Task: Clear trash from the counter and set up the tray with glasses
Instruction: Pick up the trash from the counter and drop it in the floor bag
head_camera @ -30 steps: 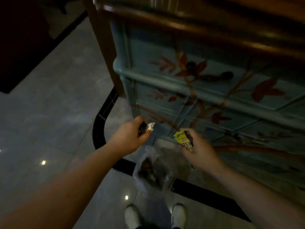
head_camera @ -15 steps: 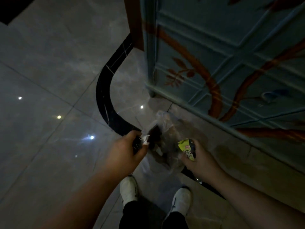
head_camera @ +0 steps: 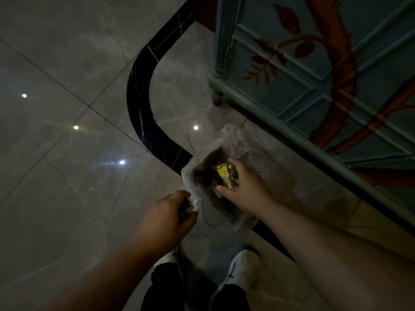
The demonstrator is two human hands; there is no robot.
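Yellow wrapper (head_camera: 224, 173) in right hand (head_camera: 243, 191), over trash bag (head_camera: 233, 140).

Under me lies a glossy grey marble floor (head_camera: 56, 63), with thin grout lines crossing it and small bright spots of reflected light (head_camera: 76, 127) scattered over the tiles. A black inlaid band (head_camera: 140, 104) curves through the floor from the upper middle down toward my feet. My white shoes (head_camera: 241, 269) and the dark cuffs of my trousers (head_camera: 231, 298) show at the bottom. To the right stands a teal cabinet (head_camera: 298, 70) painted with reddish-brown branches and leaves (head_camera: 288, 17), raised on a short leg (head_camera: 217, 98).
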